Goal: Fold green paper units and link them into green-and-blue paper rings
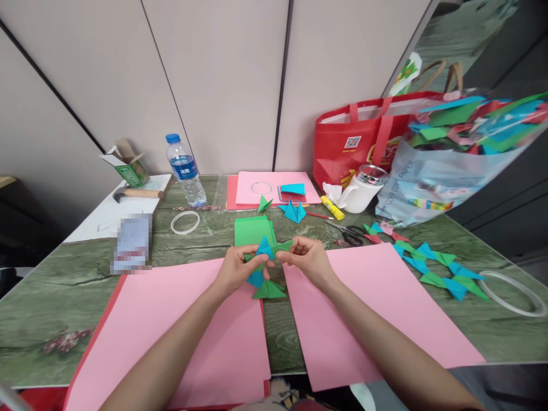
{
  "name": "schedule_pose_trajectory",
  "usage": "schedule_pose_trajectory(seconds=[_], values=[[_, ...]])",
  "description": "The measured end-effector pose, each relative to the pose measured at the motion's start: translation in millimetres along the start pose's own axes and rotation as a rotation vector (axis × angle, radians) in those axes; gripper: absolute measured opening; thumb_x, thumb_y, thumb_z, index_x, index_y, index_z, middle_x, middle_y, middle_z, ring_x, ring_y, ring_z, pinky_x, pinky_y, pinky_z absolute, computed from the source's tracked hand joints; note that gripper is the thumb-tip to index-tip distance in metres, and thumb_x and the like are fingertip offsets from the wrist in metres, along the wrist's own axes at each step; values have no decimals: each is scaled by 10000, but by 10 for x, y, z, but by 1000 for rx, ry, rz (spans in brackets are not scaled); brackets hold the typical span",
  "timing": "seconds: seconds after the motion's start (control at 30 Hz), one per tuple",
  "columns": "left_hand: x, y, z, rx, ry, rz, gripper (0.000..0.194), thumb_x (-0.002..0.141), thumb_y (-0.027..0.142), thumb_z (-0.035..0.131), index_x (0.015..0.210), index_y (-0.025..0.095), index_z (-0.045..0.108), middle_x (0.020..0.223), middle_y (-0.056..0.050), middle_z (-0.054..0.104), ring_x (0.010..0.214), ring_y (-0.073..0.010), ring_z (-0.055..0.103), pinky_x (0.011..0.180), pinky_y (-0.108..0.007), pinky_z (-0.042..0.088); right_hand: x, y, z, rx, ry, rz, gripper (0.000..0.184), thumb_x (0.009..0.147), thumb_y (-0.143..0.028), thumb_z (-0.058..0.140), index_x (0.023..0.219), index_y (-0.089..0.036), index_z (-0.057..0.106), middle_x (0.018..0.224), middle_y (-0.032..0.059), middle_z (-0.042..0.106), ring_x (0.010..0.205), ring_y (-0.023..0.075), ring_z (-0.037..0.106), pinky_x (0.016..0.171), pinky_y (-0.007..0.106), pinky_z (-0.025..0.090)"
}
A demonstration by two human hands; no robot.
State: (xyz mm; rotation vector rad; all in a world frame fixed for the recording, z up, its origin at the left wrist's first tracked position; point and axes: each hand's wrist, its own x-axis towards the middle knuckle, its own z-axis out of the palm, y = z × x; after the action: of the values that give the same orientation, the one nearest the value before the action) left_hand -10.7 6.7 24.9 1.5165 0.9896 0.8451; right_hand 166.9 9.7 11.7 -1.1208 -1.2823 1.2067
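Observation:
My left hand [242,265] grips a chain of blue and green folded paper pieces [264,248] between thumb and fingers. A green folded piece [268,290] hangs at the lower end of that chain. My right hand [306,258] pinches a green folded paper piece [284,246] whose inner end meets the blue one in my left hand; whether they are joined, I cannot tell. Just behind my hands lies a stack of green paper [252,229]. Farther back are a loose green folded piece [264,203] and blue folded pieces [293,211].
Pink sheets [171,325] lie under my left arm, another pink sheet [377,308] under my right. A folded-paper ring [440,268], scissors [349,231], a glue stick [332,208] and a white mug [362,191] are rightward. Leftward stand a water bottle [186,171] and hammer [139,193].

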Motion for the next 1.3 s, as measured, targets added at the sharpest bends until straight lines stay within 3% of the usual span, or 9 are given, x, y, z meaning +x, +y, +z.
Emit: schedule_pose_trajectory(seconds=[0.37, 0.67, 0.87, 1.0, 1.17, 1.3], values=[[-5, 22, -7, 29, -50, 6, 324, 783, 397, 535, 778, 105, 675, 550, -53, 656, 487, -124, 535, 464, -205, 373, 1, -98, -30, -13, -95, 19, 291, 549, -369, 753, 549, -181, 531, 459, -36, 584, 409, 105, 508, 416, 228, 383], [-11, 43, 1, 35, -43, -7, 318, 790, 383, 530, 768, 99, 673, 547, -53, 657, 480, -114, 540, 449, -186, 373, 2, -73, -14, -36, -66, 45, 333, 553, -399, 745, 534, -177, 497, 452, -31, 565, 411, 96, 480, 414, 220, 355], [-22, 88, 89, -71, -84, -46, 298, 779, 384, 540, 832, 117, 661, 682, -61, 694, 528, -152, 632, 470, -207, 445, 11, -32, -9, -135, -37, -2, 288, 571, -368, 737, 751, -166, 638, 701, 8, 642, 527, 99, 508, 461, 217, 358], [-36, 87, 123, -44, -94, -76, 299, 765, 394, 553, 794, 118, 665, 669, -58, 695, 547, -174, 650, 519, -234, 476, 19, 12, 5, 24, -85, 23, 313, 568, -335, 746, 813, -163, 657, 722, 17, 647, 656, 134, 566, 575, 243, 421], [-52, 82, 138, 38, -150, -54, 307, 787, 376, 529, 707, 117, 673, 591, -52, 687, 536, -166, 648, 565, -234, 472, -14, 21, 49, 94, -117, 14, 183, 607, -319, 721, 669, -163, 647, 618, -8, 624, 559, 102, 525, 533, 233, 392], [-48, 52, 140, 20, -157, -58, 294, 795, 365, 522, 727, 126, 678, 582, -45, 687, 564, -165, 654, 606, -242, 480, -34, 10, 69, 105, -68, 6, 202, 601, -328, 725, 578, -159, 616, 546, -22, 592, 502, 89, 489, 494, 224, 362]])
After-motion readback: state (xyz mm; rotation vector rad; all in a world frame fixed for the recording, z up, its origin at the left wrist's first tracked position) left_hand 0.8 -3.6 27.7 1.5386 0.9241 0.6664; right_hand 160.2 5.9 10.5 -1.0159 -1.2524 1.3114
